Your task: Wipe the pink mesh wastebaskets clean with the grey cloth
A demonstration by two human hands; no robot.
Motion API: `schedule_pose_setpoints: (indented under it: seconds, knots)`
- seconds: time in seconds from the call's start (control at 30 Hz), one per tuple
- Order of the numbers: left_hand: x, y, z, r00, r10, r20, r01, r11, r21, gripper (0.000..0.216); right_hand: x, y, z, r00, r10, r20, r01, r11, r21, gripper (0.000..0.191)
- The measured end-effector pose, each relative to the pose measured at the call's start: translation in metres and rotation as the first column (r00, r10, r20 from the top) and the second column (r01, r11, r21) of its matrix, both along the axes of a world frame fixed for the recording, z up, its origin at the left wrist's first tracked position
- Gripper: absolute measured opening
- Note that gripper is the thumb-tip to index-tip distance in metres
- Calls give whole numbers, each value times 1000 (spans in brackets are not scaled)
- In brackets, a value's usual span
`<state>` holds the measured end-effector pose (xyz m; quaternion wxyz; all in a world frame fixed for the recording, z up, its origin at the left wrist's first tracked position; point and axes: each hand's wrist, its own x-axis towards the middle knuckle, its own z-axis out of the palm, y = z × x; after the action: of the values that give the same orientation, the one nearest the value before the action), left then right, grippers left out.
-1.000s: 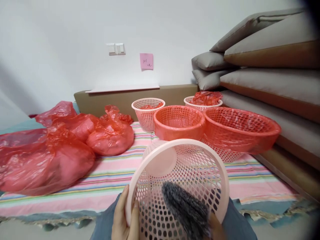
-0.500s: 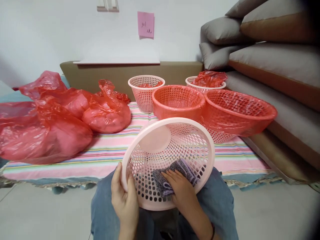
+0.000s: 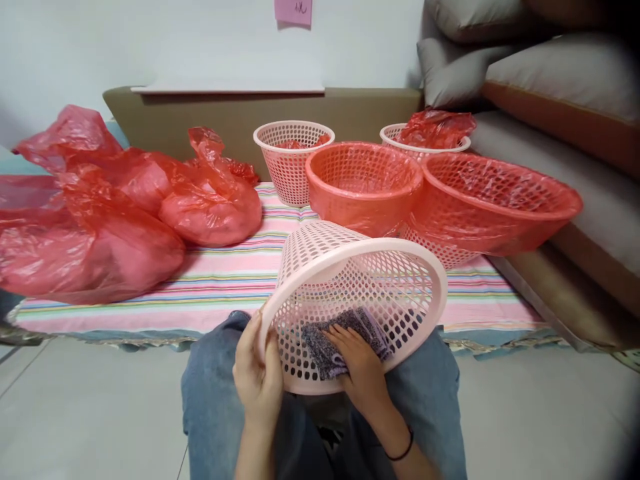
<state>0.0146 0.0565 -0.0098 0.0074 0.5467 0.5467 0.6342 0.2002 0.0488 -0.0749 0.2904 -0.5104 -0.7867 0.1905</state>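
Note:
A pale pink plastic basket (image 3: 387, 245) full of holes lies tilted on its side across my knees, its mouth facing me. My left hand (image 3: 259, 379) grips the rim at the left, thumb inside and fingers round the outside. Inside the basket, a folded grey and purple cloth (image 3: 316, 347) rests against the lower wall. My right hand (image 3: 359, 363) presses on this cloth with its fingers together, holding it to the perforated wall. The palm hides part of the cloth.
Striped bedding (image 3: 225, 280) spreads ahead. Knotted red plastic bags (image 3: 215, 207) sit at left. A pink basket (image 3: 294, 175) and red-bag-covered baskets (image 3: 363, 200) stand behind mine. Grey and brown cushions (image 3: 565, 87) are stacked at right.
The view has dipped, so the background sits higher. The basket has turned, its mouth swinging right and its outer left side now showing. Both hands keep their places on rim and cloth.

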Motion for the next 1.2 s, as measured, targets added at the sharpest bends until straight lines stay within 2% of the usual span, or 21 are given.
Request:
schedule_pose_setpoints:
  seconds: [0.13,0.3,0.47,0.6,0.73,0.8,0.87,0.93,1.03,1.2]
  knots:
    - [-10,0,0,994,15,112,-7,997,-74,38,-7,-3,-5,1000,1,6,-1,999,32,87]
    - [-29,0,-9,965,-64,254,105,983,-151,38,-16,-4,-6,1000,-4,-6,4,999,-35,87]
    - [-46,-1,-10,962,-146,230,187,968,-166,32,-24,-4,-6,1000,-2,-9,2,998,-67,86]
    - [-50,-3,-8,957,-198,214,240,951,-194,32,-26,1,5,999,-35,5,35,999,16,77]
    - [-47,-4,-9,957,-151,247,207,954,-219,28,-24,27,33,995,-95,-18,96,992,78,69]
    - [-45,-3,-8,951,-170,258,228,949,-218,30,-28,52,43,990,-140,-28,143,985,101,65]
    - [-42,-4,-6,942,-201,269,260,944,-205,33,-36,84,46,982,-184,-32,186,976,110,55]
    - [-39,-4,-3,934,-217,285,278,940,-196,33,-48,116,38,977,-212,-30,214,972,96,50]
    - [-37,-6,-1,920,-222,323,299,930,-213,33,-64,148,14,973,-232,-14,233,971,54,50]
    - [-41,-7,2,888,-275,368,372,901,-224,41,-70,154,-22,979,-191,64,192,981,-12,53]
